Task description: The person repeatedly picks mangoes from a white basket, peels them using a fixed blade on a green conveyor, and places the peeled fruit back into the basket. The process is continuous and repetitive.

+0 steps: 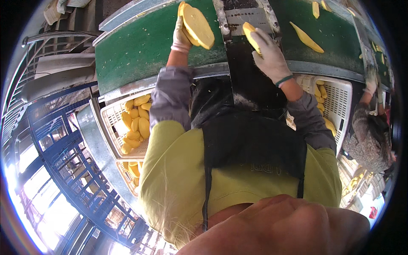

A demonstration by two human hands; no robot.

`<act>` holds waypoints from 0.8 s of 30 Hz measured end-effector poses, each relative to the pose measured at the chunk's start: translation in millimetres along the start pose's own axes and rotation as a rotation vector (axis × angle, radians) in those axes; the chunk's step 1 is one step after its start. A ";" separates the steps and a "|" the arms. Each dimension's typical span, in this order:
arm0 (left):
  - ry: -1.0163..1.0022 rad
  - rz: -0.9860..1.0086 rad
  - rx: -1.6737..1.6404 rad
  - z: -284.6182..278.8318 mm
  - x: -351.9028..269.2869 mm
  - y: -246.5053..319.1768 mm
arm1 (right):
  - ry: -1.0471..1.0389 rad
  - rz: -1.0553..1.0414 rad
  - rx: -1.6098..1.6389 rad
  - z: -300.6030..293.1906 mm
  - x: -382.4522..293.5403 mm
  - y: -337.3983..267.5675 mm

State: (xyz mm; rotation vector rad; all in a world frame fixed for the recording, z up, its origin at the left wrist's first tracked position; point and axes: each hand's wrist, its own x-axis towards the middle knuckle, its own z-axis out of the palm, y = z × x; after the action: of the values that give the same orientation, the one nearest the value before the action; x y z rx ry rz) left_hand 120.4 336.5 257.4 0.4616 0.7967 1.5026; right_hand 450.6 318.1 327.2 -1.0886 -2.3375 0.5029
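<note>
My left hand (180,36), in a white work glove, holds a large peeled yellow tuber (199,26) with a broad, flat cut face. It is raised above the green conveyor belt (127,52). My gloved right hand (271,59) grips a smaller yellow tuber piece (250,33) at the lower edge of a stained metal plate (239,20). That plate is set in a dark board (242,73) lying across the belt. Whether the piece touches the plate I cannot tell. To the right, a long yellow slice (306,37) lies on the belt.
White plastic crates, one at left (111,127) and one at right (339,105), hold peeled tubers below the belt's metal edge (210,70). More yellow pieces (315,9) lie on the belt's far right. A co-worker (369,140) is at work there. Blue metal framework (63,146) stands at left.
</note>
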 end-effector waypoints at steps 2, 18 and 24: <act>0.012 0.100 0.083 32.9 -33.6 -2.4 | 0.129 0.083 0.409 5.5 -9.5 -0.3; 0.189 -0.209 0.778 159.5 -80.9 -107.7 | 0.207 0.050 0.174 -27.3 -33.0 -36.3; 0.105 -0.119 0.310 122.5 -104.5 -100.3 | 0.145 -0.107 -0.244 -3.6 26.7 -26.9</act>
State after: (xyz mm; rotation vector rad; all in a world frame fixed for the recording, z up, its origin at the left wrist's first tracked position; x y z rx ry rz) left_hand 288.5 253.7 287.0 0.5576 1.1288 1.3057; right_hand 422.1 323.0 351.8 -1.0603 -2.3555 0.0972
